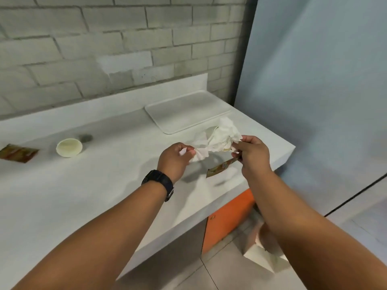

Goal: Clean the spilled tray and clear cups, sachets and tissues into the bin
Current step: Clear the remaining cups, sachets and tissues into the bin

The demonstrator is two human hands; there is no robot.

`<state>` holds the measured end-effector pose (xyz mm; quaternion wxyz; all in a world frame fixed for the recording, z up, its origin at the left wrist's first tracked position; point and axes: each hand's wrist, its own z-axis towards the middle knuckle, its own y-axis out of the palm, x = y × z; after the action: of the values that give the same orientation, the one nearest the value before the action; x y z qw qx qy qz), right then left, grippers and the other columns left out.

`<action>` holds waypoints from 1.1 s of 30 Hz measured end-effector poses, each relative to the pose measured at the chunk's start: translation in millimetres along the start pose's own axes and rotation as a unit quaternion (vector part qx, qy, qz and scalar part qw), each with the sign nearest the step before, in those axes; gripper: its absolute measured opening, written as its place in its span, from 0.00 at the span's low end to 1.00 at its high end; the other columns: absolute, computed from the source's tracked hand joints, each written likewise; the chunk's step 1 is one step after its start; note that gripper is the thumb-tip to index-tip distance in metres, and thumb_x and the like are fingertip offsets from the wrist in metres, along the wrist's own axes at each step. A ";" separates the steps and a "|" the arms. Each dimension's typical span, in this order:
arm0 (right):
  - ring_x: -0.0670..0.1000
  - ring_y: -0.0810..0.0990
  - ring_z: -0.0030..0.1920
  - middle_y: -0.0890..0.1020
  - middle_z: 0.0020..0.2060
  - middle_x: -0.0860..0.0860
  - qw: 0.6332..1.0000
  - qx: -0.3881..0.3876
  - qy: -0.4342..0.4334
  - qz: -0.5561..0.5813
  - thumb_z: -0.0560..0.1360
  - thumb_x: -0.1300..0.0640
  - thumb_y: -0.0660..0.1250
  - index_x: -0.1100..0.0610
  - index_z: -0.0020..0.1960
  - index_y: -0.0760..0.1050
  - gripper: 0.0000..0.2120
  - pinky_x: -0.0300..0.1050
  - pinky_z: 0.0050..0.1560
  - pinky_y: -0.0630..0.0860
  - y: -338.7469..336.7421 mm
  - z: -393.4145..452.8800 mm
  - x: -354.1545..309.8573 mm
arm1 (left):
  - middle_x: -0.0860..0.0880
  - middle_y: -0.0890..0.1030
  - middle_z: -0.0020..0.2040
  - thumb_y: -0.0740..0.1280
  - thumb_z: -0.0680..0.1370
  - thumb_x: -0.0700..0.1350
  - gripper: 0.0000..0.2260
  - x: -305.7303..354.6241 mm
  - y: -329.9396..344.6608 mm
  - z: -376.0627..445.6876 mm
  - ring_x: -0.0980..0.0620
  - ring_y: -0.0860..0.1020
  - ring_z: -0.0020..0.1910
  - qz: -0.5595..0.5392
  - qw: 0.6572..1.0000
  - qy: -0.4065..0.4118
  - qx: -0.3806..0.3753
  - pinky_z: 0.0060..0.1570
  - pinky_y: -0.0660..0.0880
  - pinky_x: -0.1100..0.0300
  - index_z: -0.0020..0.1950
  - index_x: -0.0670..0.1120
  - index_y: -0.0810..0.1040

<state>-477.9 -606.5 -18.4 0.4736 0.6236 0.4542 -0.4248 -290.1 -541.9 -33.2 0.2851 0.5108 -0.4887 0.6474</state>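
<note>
- Hands meet above the right end of a long white desk point(83, 195), both holding one crumpled white tissue point(217, 139) stretched between them.
- Left hand point(173, 160), with a black wristwatch point(160, 183) on its wrist, has its fingers curled round the tissue's left end.
- Right hand point(251, 155) has its fingers pinched on the tissue's right end; a brown-and-gold sachet point(219, 168) hangs from the same hand, slanting down to the left, with its lower end close to the desk top.
- A pale rim shows behind the tissue, partly hidden; whether it is a cup cannot be told.
- White rectangular tray point(188, 114) with rounded corners lies flat at the desk's far right corner, just behind the tissue.
- Cream paper cup point(69, 147) stands on the desk well to the left, with a small grey round object point(85, 138) just beside it.
- Another brown sachet point(17, 155) lies flat at the desk's far left edge.
- Below the desk's right end are an orange cabinet door point(226, 220) and, on the tiled floor, a white bag-like container point(261, 256), partly hidden by the right forearm.
</note>
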 end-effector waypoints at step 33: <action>0.52 0.77 0.36 0.78 0.34 0.49 0.918 0.268 0.216 -0.199 0.70 0.67 0.65 0.52 0.38 0.75 0.10 0.40 0.35 0.72 -381.2 153.6 181.8 | 0.55 0.82 0.40 0.69 0.75 0.46 0.05 -93.1 370.9 -23.7 0.50 0.81 0.43 0.171 0.936 -0.165 -0.259 0.42 0.76 0.59 0.40 0.53 0.79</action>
<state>-821.4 -673.8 -300.3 0.0848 0.7006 0.5296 -0.4707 -591.8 -641.3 -247.4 0.2080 0.4275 -0.7594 0.4443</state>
